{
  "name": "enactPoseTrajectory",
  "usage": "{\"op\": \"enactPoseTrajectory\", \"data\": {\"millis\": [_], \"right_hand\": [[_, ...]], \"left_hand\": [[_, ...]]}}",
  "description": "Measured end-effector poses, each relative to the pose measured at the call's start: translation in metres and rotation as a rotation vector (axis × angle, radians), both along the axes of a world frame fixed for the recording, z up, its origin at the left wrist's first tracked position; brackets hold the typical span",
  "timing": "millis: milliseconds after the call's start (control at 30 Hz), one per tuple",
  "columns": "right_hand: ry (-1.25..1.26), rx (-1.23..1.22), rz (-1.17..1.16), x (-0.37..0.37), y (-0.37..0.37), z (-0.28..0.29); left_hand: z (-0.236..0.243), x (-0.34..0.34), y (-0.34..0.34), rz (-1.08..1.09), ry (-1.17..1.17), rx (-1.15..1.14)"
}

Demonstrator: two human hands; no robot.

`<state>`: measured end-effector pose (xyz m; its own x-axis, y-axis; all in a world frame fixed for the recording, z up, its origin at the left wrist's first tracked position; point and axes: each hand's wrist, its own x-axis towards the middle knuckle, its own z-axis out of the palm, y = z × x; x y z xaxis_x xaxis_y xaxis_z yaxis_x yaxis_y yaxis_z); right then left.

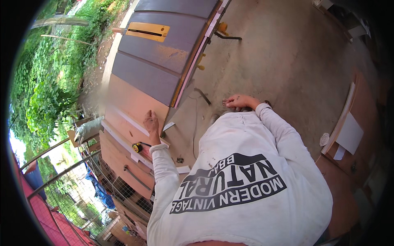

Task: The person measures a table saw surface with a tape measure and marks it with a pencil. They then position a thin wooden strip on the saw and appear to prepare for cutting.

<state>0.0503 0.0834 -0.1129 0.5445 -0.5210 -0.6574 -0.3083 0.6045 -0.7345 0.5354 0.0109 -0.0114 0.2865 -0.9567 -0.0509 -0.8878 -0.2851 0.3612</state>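
Note:
My left hand (151,121) is at the edge of the plywood board (129,92) beside the table saw, fingers slightly bent and apart, holding nothing visible. A black-and-yellow tape measure (137,147) lies below and left of it, near pale strips (123,139). My right hand (239,101) hangs just beyond my shirt front over the concrete floor, fingers loosely bent and apart, with nothing visible in it. The grey saw table (150,61) with its yellow insert plate (147,32) stands ahead to the left, with sawdust on it.
The concrete floor (271,53) has a cord and small scraps on it. Boards and white panels (344,133) stand at the right. More wooden boards (123,172), a wire mesh fence (65,201), a blue tarp (98,188) and greenery lie to the left.

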Motion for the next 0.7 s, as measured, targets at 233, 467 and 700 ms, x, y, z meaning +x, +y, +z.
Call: {"op": "enactPoseTrajectory", "data": {"millis": [233,467,700], "right_hand": [[-0.007,0.024,-0.212,-0.08,0.055,-0.009],[0.15,0.073,-0.654,-0.158,0.117,-0.023],[0.439,0.185,-0.696,-0.215,0.211,-0.075]], "left_hand": [[-0.017,-0.064,0.053,-0.124,-0.092,0.033],[-0.047,-0.086,0.15,-0.158,0.09,0.322],[-0.062,-0.135,0.318,0.244,0.529,0.892]]}}
